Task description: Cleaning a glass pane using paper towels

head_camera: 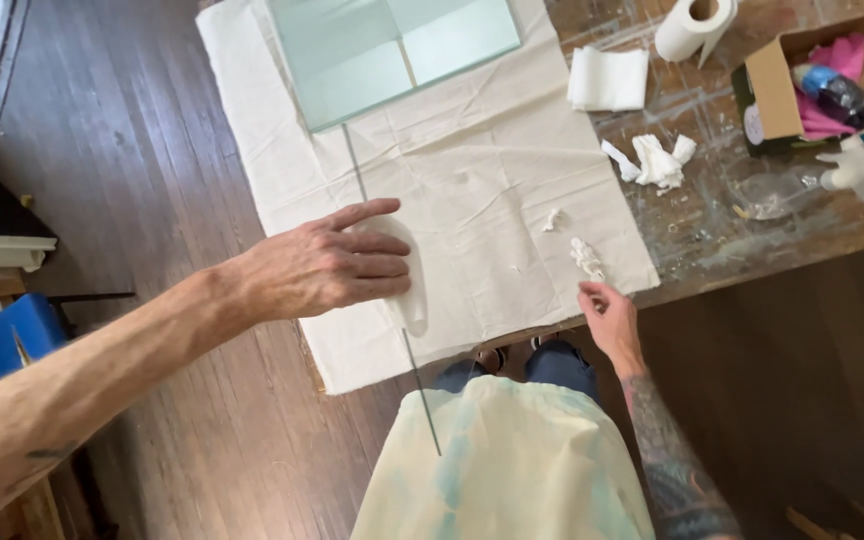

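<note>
The glass pane [389, 300] stood on edge over the table's near edge, thin, stiff and fragile, its bare edges likely sharp. The left hand [337, 268], fingers extended together, pressed a white cloth [414, 290] against its face. The right hand [607, 315] hung loosely curled, empty, near a crumpled wad [586, 257].

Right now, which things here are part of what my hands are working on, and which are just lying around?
In hand:
- left hand wiping a white cloth pad along an upright glass pane seen edge-on
- right hand at a crumpled paper scrap
- canvas sheet underneath

Lying about:
- paper towel roll
- folded towels
- cardboard box
- spray bottle
- stacked glass panes
</note>
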